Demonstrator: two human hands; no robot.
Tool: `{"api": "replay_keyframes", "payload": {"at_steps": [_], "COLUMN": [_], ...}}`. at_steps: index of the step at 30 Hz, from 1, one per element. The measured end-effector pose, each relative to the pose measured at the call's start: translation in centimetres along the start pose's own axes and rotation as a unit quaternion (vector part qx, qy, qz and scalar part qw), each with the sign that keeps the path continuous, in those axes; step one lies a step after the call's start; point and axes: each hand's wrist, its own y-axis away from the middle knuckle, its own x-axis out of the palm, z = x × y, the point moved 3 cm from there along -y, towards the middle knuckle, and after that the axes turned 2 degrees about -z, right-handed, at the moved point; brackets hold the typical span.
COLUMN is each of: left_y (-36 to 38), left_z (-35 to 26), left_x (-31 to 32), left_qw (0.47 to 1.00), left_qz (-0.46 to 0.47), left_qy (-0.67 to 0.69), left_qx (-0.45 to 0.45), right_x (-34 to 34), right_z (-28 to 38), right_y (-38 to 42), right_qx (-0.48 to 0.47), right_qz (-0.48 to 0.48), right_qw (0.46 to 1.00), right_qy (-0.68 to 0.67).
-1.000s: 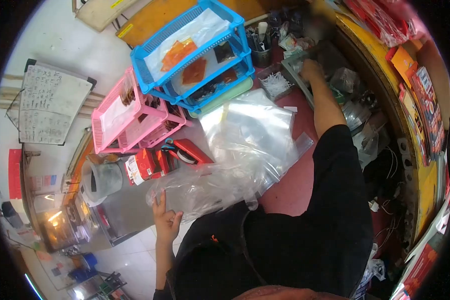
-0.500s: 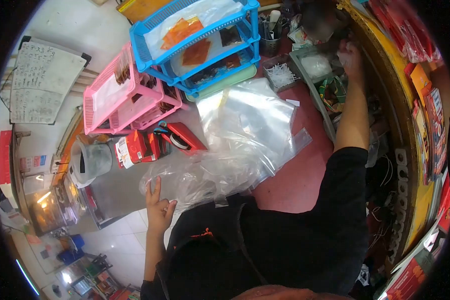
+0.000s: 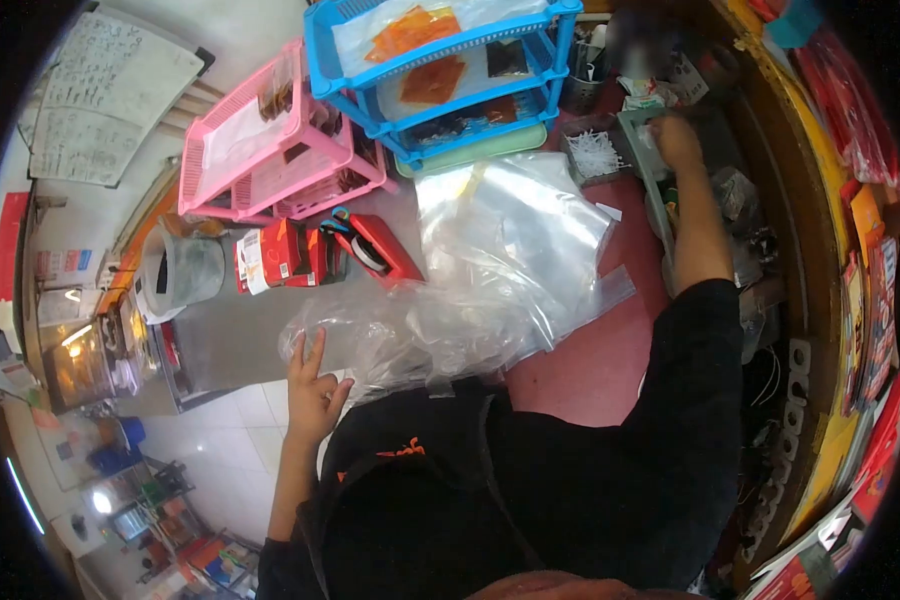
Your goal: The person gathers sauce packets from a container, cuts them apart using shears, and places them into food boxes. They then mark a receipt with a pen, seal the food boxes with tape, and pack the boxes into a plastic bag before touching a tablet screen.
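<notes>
My left hand (image 3: 315, 402) is at the near left edge of a crumpled pile of clear plastic bags (image 3: 400, 335). Two of its fingers are stretched out and spread against the plastic, the thumb apart. My right hand (image 3: 678, 145) reaches into a grey-green tray (image 3: 642, 160) at the back right. Its fingers curl down over whitish contents, and what they hold is hidden. Flat, shiny clear plastic sheets (image 3: 505, 225) lie stacked between the hands.
A blue tiered rack (image 3: 440, 85) holds orange and dark packets; a pink rack (image 3: 270, 165) stands left of it. A red tape dispenser (image 3: 380, 250), red boxes (image 3: 285, 255) and a clear tub (image 3: 180, 270) are at left. White sticks fill a small container (image 3: 592, 152).
My right hand has moved left and down from the tray's far right side to its left part. My left hand stays at the plastic. The whole view has shifted slightly.
</notes>
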Motion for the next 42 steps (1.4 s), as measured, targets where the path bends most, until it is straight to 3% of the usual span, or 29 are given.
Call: {"api": "replay_keyframes", "payload": {"at_steps": [2, 5, 7, 9, 11, 13, 15, 17, 20, 21, 23, 24, 26, 28, 31, 34, 37, 39, 41, 42], "left_y": [0.1, -0.2, -0.6, -0.8, -1.0, -1.2, -1.3, -1.6, -2.0, -2.0, -2.2, -2.2, -2.4, -1.9, -0.7, 1.9, 6.0, 8.7, 11.0, 11.9], "left_z": [0.3, 0.3, -0.1, -0.1, 0.0, 0.3, 0.6, 0.6, 0.6, 0.9, 1.2, 1.3, 1.7, 2.4, 4.1, 7.8, 11.6, 14.0, 16.6, 17.8], "left_x": [0.2, 0.4, 0.2, 0.3, 0.3, 0.6, 0.7, 0.7, 0.7, 0.9, 1.0, 1.0, 0.8, 0.1, -2.5, -6.7, -10.2, -11.7, -12.9, -13.2], "left_qw": [1.0, 1.0, 1.0, 1.0, 1.0, 1.0, 0.999, 0.999, 0.998, 0.998, 0.996, 0.995, 0.991, 0.988, 0.99, 0.993, 0.992, 0.987, 0.98, 0.977], "left_qz": [0.004, 0.008, 0.016, 0.022, 0.024, 0.024, 0.024, 0.019, 0.018, 0.024, 0.04, 0.05, 0.049, 0.047, 0.009, -0.06, -0.113, -0.147, -0.18, -0.194], "left_qy": [0.002, 0.0, -0.004, 0.008, 0.012, 0.016, 0.025, 0.042, 0.047, 0.05, 0.053, 0.056, 0.077, 0.087, 0.081, 0.072, 0.059, 0.062, 0.07, 0.067], "left_qx": [-0.002, 0.005, 0.005, 0.005, 0.005, 0.005, 0.005, 0.014, 0.033, 0.043, 0.058, 0.067, 0.099, 0.118, 0.111, 0.069, 0.005, -0.024, -0.044, -0.05], "right_x": [0.5, -2.9, -8.1, -8.5, -11.2, -12.7, -9.9, -7.8, -3.6, -1.4, -1.2, -0.7, 0.1, 1.7, 3.8, 2.5, 2.0, 1.1, 0.7, 1.0], "right_z": [-2.1, -3.2, -2.7, -6.4, -2.5, 2.6, 6.3, 15.4, 25.8, 28.9, 35.3, 38.1, 43.5, 48.3, 53.8, 58.3, 62.9, 65.5, 68.3, 69.5], "right_y": [-0.4, 0.3, 2.2, 3.3, 7.5, 11.9, 15.6, 20.7, 27.6, 29.1, 31.2, 31.8, 32.3, 31.5, 29.6, 30.3, 31.2, 30.9, 30.9, 31.8], "right_qx": [-0.047, -0.015, -0.003, 0.039, 0.167, 0.203, 0.186, 0.108, -0.056, -0.142, -0.164, -0.236, -0.292, -0.292, -0.327, -0.403, -0.44, -0.353, -0.392, -0.465], "right_qz": [-0.059, -0.091, -0.258, -0.362, -0.377, -0.414, -0.321, -0.112, 0.084, 0.17, 0.25, 0.232, 0.172, 0.155, 0.245, 0.308, 0.411, 0.546, 0.457, 0.288], "right_qw": [0.996, 0.977, 0.958, 0.874, 0.794, 0.695, 0.717, 0.712, 0.845, 0.803, 0.801, 0.807, 0.799, 0.831, 0.865, 0.833, 0.729, 0.655, 0.713, 0.783], "right_qy": [-0.052, -0.194, -0.127, -0.321, -0.446, -0.552, -0.591, -0.685, -0.525, -0.553, -0.518, -0.49, -0.497, -0.447, -0.29, -0.22, -0.325, -0.386, -0.36, -0.296]}}
